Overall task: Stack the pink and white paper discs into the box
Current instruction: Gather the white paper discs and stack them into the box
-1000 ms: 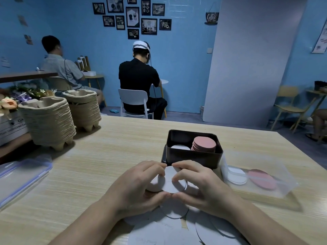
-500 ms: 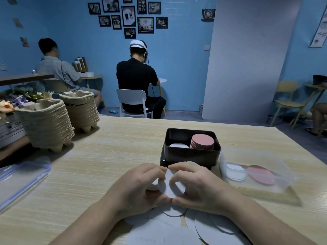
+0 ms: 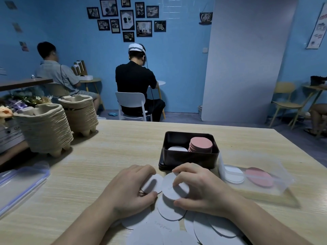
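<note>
White paper discs (image 3: pixel 168 213) lie spread at the lower centre of the frame. Above them, the black box (image 3: pixel 189 159) holds a pink stack (image 3: pixel 201 145). The right hand (image 3: pixel 203 190) pinches one white disc (image 3: pixel 169 190). The left hand (image 3: pixel 127 190) grips a second disc (image 3: pixel 152 183).

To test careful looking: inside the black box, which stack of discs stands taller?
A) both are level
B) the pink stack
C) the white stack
B: in the black box the pink stack stands clearly higher than the low white stack beside it.
</note>
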Demonstrator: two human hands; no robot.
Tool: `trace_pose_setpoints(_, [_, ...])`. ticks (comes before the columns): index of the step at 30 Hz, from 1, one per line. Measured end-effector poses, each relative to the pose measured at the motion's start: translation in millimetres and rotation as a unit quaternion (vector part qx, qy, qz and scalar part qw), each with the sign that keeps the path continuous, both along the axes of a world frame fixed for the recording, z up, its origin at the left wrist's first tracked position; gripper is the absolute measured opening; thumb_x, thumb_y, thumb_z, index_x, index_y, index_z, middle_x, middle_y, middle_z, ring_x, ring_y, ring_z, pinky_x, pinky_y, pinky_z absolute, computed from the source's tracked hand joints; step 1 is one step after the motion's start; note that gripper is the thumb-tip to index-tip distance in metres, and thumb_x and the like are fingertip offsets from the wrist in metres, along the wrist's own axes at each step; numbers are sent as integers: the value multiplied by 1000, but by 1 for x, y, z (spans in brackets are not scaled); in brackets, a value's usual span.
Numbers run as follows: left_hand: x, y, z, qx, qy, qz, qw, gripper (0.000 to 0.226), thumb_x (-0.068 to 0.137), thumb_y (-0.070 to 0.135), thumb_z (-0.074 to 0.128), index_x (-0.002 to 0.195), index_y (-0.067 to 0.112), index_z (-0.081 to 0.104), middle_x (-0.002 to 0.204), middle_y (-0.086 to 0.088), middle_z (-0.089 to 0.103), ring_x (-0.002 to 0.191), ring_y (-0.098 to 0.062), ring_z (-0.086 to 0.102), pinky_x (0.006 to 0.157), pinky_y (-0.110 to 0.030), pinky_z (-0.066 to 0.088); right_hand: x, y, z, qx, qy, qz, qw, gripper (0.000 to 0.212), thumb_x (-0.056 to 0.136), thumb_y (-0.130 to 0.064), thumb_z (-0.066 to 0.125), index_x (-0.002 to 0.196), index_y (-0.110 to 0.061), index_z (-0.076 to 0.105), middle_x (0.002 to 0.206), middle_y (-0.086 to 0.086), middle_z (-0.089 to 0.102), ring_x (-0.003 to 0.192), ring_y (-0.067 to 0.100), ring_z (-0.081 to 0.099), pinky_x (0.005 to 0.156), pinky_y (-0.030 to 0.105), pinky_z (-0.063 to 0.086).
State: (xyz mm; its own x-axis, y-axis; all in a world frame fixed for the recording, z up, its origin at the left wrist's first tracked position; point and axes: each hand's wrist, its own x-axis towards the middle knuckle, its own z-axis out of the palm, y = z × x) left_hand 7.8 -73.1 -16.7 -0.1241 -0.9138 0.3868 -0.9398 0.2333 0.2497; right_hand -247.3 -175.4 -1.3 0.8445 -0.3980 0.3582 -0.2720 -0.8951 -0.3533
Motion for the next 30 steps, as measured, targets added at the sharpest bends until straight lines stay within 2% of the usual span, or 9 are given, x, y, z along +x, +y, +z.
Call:
trace_pose_setpoints(5, [1, -1, 0, 28, 34, 10, 999, 33, 83, 62, 58, 105, 43, 44, 93, 24, 52, 93, 2, 47, 78, -25, 43, -1, -1, 0, 5, -1, -6, 1000, 34, 84, -59, 75, 106, -35, 64, 137, -20, 51, 131, -2, 46, 101, 22, 45])
trace_pose_setpoints(11, [1, 1, 4, 4, 104, 22, 994, 33, 80, 56, 61, 102, 34, 50, 92, 22, 56, 83, 4, 52, 69, -17, 37, -1, -1, -1, 9, 8, -10, 1000, 35, 84, -61, 74, 106, -37, 63, 138, -23, 49, 131, -4, 46, 99, 21, 45])
trace_pose_setpoints(15, [3, 2, 2, -54, 127, 34, 990, 39, 80, 56, 67, 104, 28, 57, 98, 17, 62, 96, -6, 59, 79, -25, 48, 0, -1, -1, 14, 10, -10, 1000, 33, 84, -59, 75, 105, -37, 63, 136, -22, 50, 122, -5, 51, 94, 17, 45])
trace_pose_setpoints(18, [-1, 4, 3, -77, 115, -9, 990, 47, 83, 59, 68, 116, 27, 60, 114, 16, 65, 108, -4, 60, 90, -22, 47, 2, 0, 1, 27, -3, -3, 1000, 34, 86, -55, 76, 110, -36, 62, 134, -20, 52, 119, 2, 56, 93, 25, 50])
trace_pose_setpoints(21, [-8, 2, 5, -104, 60, -51, 991, 42, 84, 57, 70, 110, 28, 54, 113, 9, 68, 103, -11, 64, 87, -25, 48, 3, 1, 1, 30, -18, 7, 999, 43, 89, -50, 76, 124, -33, 58, 131, -19, 53, 118, 3, 56, 96, 24, 48])
trace_pose_setpoints(24, [-12, -2, 5, -116, 35, -68, 990, 42, 84, 56, 71, 105, 26, 51, 116, 7, 68, 104, -13, 63, 87, -22, 47, 4, 2, 1, 17, -19, 18, 999, 46, 93, -49, 73, 132, -31, 57, 136, -15, 52, 125, 3, 53, 102, 22, 45])
trace_pose_setpoints(30, [-14, -5, 0, -113, 30, -98, 988, 46, 84, 58, 74, 104, 23, 52, 123, 7, 65, 111, -9, 60, 89, -20, 49, 9, 4, -1, -7, -13, 29, 999, 28, 96, -48, 69, 117, -31, 62, 141, -10, 48, 130, 3, 48, 103, 21, 44])
